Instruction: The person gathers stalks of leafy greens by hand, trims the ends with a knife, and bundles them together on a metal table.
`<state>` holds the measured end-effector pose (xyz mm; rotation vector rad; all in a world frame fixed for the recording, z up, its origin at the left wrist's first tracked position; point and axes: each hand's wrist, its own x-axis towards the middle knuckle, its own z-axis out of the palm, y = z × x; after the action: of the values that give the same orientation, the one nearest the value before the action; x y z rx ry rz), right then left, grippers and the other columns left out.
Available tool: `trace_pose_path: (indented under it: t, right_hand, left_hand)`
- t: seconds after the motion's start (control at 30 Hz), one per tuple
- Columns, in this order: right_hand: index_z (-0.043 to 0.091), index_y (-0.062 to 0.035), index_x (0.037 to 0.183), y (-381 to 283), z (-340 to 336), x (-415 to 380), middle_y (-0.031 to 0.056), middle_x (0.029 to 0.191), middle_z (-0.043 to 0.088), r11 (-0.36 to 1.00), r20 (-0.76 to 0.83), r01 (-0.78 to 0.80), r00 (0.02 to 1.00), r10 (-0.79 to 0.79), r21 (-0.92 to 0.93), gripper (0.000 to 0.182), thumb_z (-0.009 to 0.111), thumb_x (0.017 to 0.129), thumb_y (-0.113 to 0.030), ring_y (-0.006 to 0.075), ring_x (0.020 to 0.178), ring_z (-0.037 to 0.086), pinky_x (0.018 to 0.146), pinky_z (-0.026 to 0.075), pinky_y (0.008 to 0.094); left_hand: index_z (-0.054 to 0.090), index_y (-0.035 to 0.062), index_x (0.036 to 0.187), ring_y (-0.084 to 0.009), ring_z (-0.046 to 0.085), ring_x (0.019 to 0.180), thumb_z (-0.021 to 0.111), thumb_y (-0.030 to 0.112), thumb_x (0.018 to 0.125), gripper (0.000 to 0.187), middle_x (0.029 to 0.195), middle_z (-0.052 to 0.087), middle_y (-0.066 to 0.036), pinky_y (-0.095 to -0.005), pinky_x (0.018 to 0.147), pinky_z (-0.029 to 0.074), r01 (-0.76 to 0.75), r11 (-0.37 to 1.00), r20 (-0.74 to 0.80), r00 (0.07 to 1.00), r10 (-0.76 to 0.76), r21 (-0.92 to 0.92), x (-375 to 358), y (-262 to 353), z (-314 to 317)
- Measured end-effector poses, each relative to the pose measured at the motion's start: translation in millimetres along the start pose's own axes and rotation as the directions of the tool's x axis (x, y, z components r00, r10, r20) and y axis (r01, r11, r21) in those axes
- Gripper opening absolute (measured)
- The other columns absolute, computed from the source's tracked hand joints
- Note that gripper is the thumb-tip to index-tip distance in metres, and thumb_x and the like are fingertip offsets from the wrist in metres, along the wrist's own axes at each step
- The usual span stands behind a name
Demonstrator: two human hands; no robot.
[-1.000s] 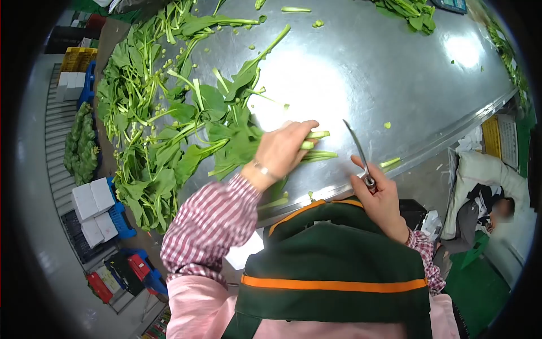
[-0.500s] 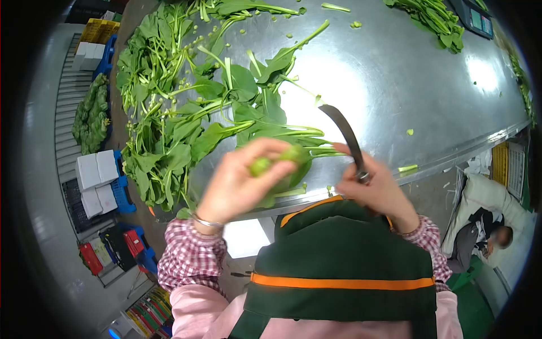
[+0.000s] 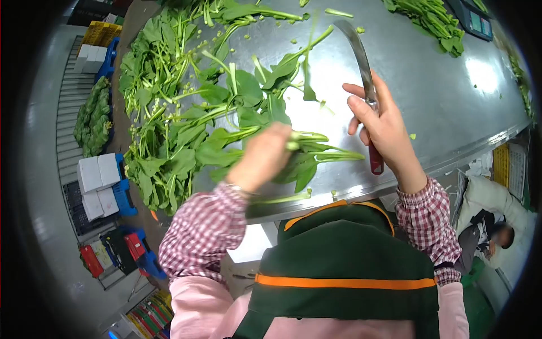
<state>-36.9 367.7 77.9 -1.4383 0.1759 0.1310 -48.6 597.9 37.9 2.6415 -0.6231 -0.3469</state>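
Observation:
My right hand (image 3: 385,125) holds a curved knife (image 3: 357,50) with a dark red handle, its blade pointing up and away over the metal table (image 3: 418,85). Thumb and fingers pinch it where blade meets handle, the other fingers loosely apart. Blurred by motion, my left hand (image 3: 262,158) is closed over leafy green stalks (image 3: 307,148), whose pale cut ends stick out to the right. How many it grips is hidden. Beyond it spreads a loose layer of leafy greens (image 3: 243,85), and a heap of the same greens (image 3: 164,62) lies along the left.
A bundle of greens (image 3: 426,25) lies at the far right beside a scale with a lit display (image 3: 479,24). Small stem scraps dot the tabletop. White boxes (image 3: 97,172) and crates stand on the left floor. At right, a person (image 3: 480,243) sits or lies below the table.
My right hand has moved up and away with the knife, loosening its fingers. My left hand has turned over and moved right and slightly farther from my body, onto the stalks.

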Motion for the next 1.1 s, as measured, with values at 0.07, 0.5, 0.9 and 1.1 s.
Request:
trace_pose_path:
  t: [0.07, 0.5, 0.9, 1.1]
  right_hand:
    - [0.059, 0.0015, 0.111, 7, -10, -3, 0.0045, 0.073, 0.063, 0.995, -0.042, 0.044, 0.998, -0.048, -0.094, 0.031, 0.061, 0.086, -0.017, 0.004, 0.049, 0.05, 0.043, 0.037, 0.0196]
    - [0.06, -0.0073, 0.117, 26, -18, -64, 0.0056, 0.071, 0.057, 0.752, 0.183, 0.4, 0.915, -0.359, -0.524, 0.045, 0.065, 0.073, 0.002, 0.0121, 0.057, 0.054, 0.049, 0.042, 0.0248]
    - [0.061, -0.0121, 0.112, 31, -23, -20, 0.0047, 0.068, 0.058, 0.515, 0.402, 0.515, 0.857, -0.322, -0.685, 0.043, 0.068, 0.07, -0.004, 0.0188, 0.056, 0.056, 0.052, 0.046, 0.0278]
    - [0.062, -0.0111, 0.112, -4, 11, -31, 0.0094, 0.077, 0.063, 0.565, 0.382, 0.574, 0.818, -0.43, -0.592, 0.039, 0.064, 0.074, -0.004, 0.0226, 0.063, 0.062, 0.054, 0.048, 0.0317]
  left_hand:
    - [0.056, 0.0049, 0.097, -0.03, 0.057, 0.083, 0.068, 0.012, 0.073, 0.028, 0.089, 0.056, -0.014, -0.039, 0.07, 0.05, -0.096, 0.989, 0.042, 0.995, 0.092, 0.11, 18, 4, 43]
    - [0.061, 0.0065, 0.093, -0.0151, 0.056, 0.061, 0.071, 0.012, 0.078, 0.019, 0.076, 0.06, -0.004, -0.0283, 0.058, 0.045, -0.006, 0.743, -0.159, 0.978, -0.134, -0.67, 3, 44, -34]
    - [0.055, 0.002, 0.115, -0.0023, 0.045, 0.047, 0.066, 0.009, 0.083, 0.035, 0.076, 0.06, -0.001, -0.0168, 0.041, 0.033, 0.354, 0.18, 0.327, 0.931, -0.164, -0.918, -30, 52, -81]
    - [0.056, 0.0023, 0.113, -0.0034, 0.046, 0.047, 0.061, 0.019, 0.088, 0.031, 0.072, 0.059, -0.001, -0.0159, 0.041, 0.034, 0.346, 0.155, 0.317, 0.931, -0.18, -0.926, -25, 53, -80]
